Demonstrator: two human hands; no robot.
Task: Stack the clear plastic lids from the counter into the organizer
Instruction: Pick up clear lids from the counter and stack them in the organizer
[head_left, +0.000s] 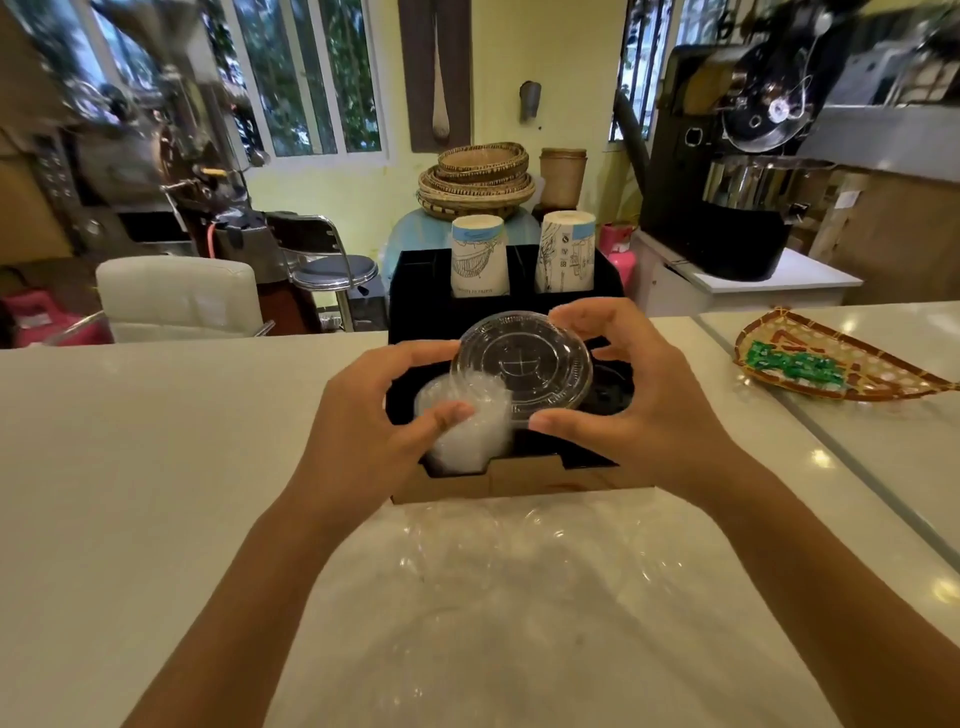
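Note:
A clear round plastic lid (522, 364) is held flat above the black and brown organizer (519, 480). My left hand (374, 415) grips its left rim and my right hand (634, 400) grips its right rim. Under the lid, the organizer's left front slot holds a stack of clear lids (467, 431). The right front slot (608, 389) is dark and partly hidden by my right hand. On the counter in front of the organizer lies a loose pile of several more clear lids (509, 582).
Two stacks of upside-down paper cups (478, 257) (566, 252) stand in the organizer's back slots. A woven tray with green packets (810, 364) lies on the counter at right. The white counter (156, 467) stretches left.

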